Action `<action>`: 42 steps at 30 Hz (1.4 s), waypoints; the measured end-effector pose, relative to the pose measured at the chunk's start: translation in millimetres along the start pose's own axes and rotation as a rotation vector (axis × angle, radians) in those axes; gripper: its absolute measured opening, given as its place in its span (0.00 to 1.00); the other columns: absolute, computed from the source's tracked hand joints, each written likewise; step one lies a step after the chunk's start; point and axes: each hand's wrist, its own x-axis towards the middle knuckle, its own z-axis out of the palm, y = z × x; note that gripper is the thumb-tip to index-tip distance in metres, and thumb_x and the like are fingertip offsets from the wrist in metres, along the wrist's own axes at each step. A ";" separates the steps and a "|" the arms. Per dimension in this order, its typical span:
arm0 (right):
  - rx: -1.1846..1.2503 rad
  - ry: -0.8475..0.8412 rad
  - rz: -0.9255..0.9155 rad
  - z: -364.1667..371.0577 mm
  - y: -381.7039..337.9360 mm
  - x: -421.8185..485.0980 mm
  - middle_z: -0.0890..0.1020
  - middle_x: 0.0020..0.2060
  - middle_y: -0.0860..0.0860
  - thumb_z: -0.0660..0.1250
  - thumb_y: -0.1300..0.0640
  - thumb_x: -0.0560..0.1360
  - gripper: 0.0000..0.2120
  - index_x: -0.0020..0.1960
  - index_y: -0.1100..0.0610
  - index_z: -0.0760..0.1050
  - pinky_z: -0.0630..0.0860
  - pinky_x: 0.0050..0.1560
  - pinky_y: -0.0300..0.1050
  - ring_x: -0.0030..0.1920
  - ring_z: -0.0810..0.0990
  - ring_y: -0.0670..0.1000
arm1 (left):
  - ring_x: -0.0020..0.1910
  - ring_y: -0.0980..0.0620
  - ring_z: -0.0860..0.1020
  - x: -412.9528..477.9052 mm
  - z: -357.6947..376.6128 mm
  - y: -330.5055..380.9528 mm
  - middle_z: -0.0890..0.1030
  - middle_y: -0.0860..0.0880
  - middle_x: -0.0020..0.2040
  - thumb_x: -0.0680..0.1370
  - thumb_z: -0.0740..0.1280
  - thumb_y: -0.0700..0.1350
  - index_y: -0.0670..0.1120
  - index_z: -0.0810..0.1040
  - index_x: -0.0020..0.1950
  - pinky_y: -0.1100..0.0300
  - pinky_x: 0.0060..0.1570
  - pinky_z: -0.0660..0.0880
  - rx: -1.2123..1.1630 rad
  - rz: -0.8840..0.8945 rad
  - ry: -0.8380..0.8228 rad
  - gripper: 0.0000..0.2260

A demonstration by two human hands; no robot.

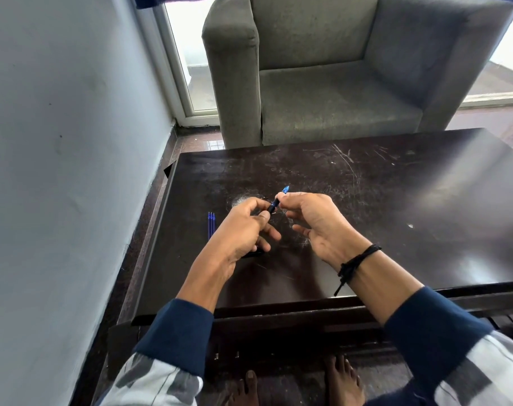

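Observation:
A blue pen [275, 202] with a dark barrel and a bright blue tip is held over the dark wooden table [396, 206]. My left hand [243, 230] grips its lower end with curled fingers. The upper part, just below the tip, is pinched by my right hand [314, 221], whose other fingers are spread loosely. Three blue refills [211, 225] lie side by side on the table just left of my left hand. A dark object under my left hand is mostly hidden.
A grey armchair [337, 83] stands beyond the table's far edge. A pale wall [59, 142] runs close along the left side. My bare feet [302, 385] show below the table's near edge. A black cord is tied around my right wrist [357, 262].

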 end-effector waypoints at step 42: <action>0.074 -0.010 0.010 -4.1 -2.5 6.2 0.85 0.44 0.47 0.68 0.57 0.79 0.07 0.54 0.54 0.85 0.73 0.41 0.40 0.41 0.80 0.45 | 0.27 0.55 0.72 -1.8 -3.7 1.5 0.85 0.43 0.41 0.85 0.57 0.39 0.51 0.77 0.61 0.70 0.23 0.66 0.072 0.014 0.008 0.12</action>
